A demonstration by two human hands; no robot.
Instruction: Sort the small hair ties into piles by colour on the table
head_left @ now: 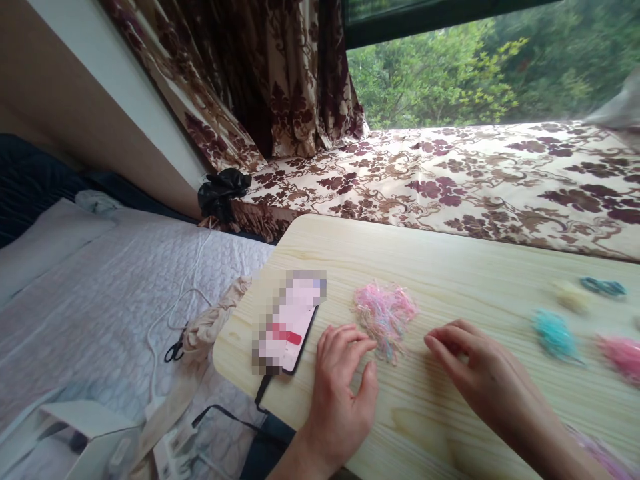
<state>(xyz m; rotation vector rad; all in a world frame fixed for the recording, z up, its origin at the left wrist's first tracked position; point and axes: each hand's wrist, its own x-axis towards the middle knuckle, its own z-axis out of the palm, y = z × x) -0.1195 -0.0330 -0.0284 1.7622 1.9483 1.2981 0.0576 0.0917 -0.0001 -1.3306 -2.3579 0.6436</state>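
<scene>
A loose tangle of pink and pastel strands (385, 313) lies on the wooden table (330, 247). Just to its lower left is my left hand (345, 380), its fingers spread and bent, the fingertips near the strands' edge and nothing seen in them. My right hand (465, 353) hovers to the right of the tangle, apart from it. Its thumb and fingers are curled together, and whatever they may hold is hidden. Left of my left hand lies a phone (295, 333) with a lit, partly blurred screen.
Towards the right lie a turquoise bundle (555, 333), a cream bundle (573, 297), a dark teal coil (603, 287) and a pink bundle (623, 358). A bed (125, 267) with white cables and black-handled scissors (175, 351) adjoins the left. Behind is a floral-covered sill (400, 180).
</scene>
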